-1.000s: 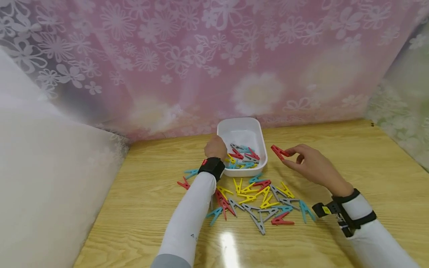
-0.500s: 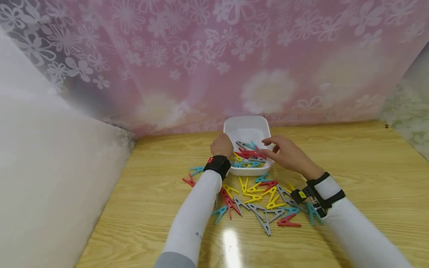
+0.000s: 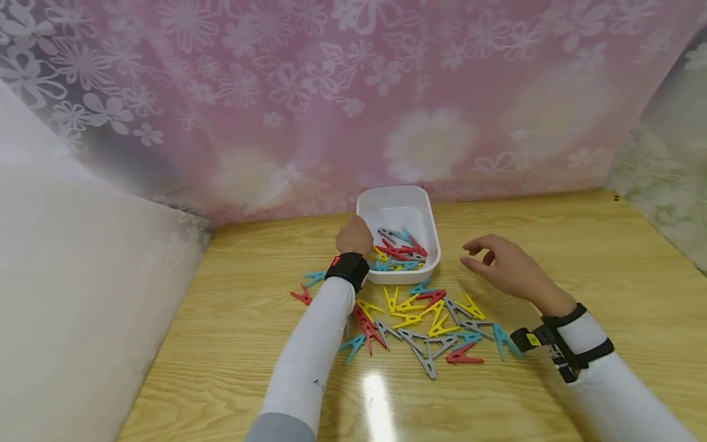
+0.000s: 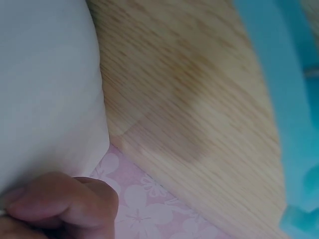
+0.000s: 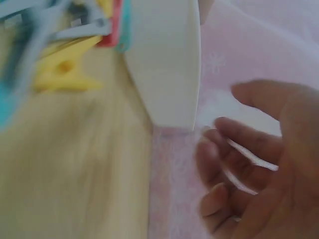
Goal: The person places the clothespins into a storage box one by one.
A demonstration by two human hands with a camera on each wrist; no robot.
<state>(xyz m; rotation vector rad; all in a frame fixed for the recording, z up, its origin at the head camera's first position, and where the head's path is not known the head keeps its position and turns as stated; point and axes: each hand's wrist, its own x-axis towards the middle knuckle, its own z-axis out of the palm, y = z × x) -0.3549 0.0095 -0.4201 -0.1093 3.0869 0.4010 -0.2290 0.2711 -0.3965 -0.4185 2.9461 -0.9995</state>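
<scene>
A white plastic basin [image 3: 399,279] stands at the back of the table with red, yellow, blue and grey clothespins inside. My left hand [image 3: 355,236] grips its left rim; in the left wrist view the curled fingers [image 4: 75,201] lie at the basin's edge. To the right of the basin, my right hand [image 3: 505,267] hangs over the table and holds nothing. Its fingers are loosely bent and apart, also in the right wrist view. Nearest the basin's front lie a blue clothespin [image 3: 422,286] and a red clothespin [image 3: 431,297]. A red clothespin [image 3: 394,251] lies inside.
Several clothespins lie scattered in front of the basin, such as a yellow clothespin [image 3: 440,327] and a grey clothespin [image 3: 426,362]. A blue clothespin [image 3: 505,341] lies near the right wrist strap. Behind the wooden table [image 3: 237,294] hangs a pink floral curtain [image 3: 331,123].
My right hand carried a red clothespin left over the basin, let it go there, then moved back right without it. My left hand has stayed on the rim.
</scene>
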